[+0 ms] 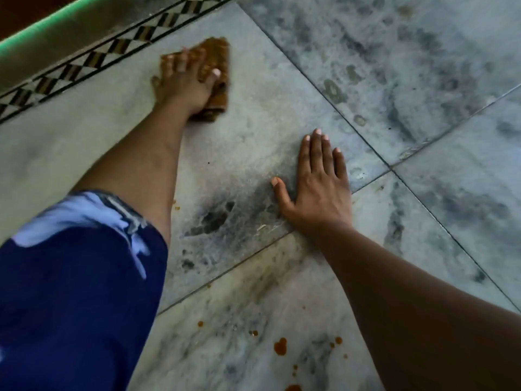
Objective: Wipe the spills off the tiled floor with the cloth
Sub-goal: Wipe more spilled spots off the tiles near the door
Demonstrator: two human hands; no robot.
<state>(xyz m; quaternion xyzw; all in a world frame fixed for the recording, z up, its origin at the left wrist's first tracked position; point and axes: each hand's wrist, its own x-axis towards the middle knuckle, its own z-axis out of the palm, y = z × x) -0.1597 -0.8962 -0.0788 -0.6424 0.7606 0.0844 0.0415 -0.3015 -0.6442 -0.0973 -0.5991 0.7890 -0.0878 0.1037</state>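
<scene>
A folded brown cloth (pixel 217 56) lies on the grey marble floor tile (pixel 248 131) at the upper left, near the patterned border. My left hand (pixel 186 80) presses flat on top of it, fingers spread over the fabric. My right hand (pixel 317 183) rests palm down on the bare tile further right and nearer to me, fingers apart, holding nothing. Several orange-brown spill drops (pixel 280 346) dot the tile near the bottom edge, between my two arms. A few tiny drops (pixel 176 206) sit beside my left forearm.
A black-and-white diamond-patterned border strip (pixel 93 60) runs diagonally along the upper left, with a raised ledge with a green edge (pixel 42 24) behind it. Dark grey veining marks the tiles (pixel 408 66) to the right. My blue sleeve (pixel 76 277) fills the lower left.
</scene>
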